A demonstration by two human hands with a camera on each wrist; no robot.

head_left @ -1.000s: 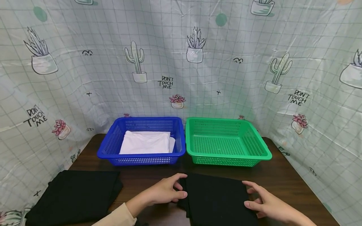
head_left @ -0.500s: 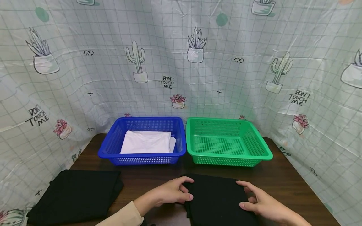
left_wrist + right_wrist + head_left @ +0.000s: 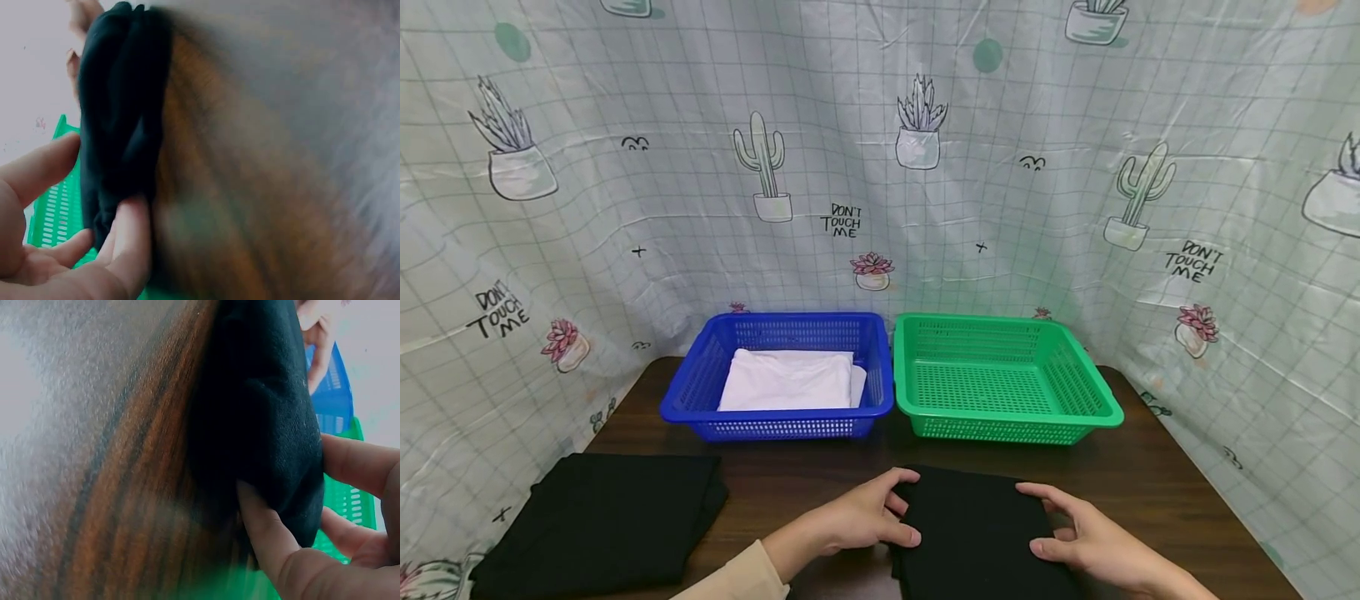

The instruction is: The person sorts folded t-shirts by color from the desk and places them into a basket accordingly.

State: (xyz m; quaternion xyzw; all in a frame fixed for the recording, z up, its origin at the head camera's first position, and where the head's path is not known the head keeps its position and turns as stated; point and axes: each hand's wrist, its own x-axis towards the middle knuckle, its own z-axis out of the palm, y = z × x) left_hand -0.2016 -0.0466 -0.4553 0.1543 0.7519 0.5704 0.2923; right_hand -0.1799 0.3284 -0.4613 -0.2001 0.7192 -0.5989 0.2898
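Observation:
A folded black garment (image 3: 977,533) lies on the near part of the table, its lower end cut off by the frame in the head view. My left hand (image 3: 876,517) holds its left edge; in the left wrist view the thumb touches the upper face and a finger (image 3: 132,231) presses into the layered side. At the opposite edge is my right hand (image 3: 1078,533), gripping in the same way. The right wrist view shows a finger (image 3: 269,531) against the side of the black garment (image 3: 275,431), with the thumb along its upper face.
Behind the hands stand a blue basket (image 3: 775,414) with folded white cloth (image 3: 790,379) in it and a green basket (image 3: 1007,414) with nothing inside. Another folded black garment (image 3: 595,521) lies at the left of the dark wooden table (image 3: 797,479). A printed curtain (image 3: 880,208) surrounds the table.
Both hands have drawn closer together. The left hand moved right and the right hand moved left, and the black garment's top edge between them has become narrower.

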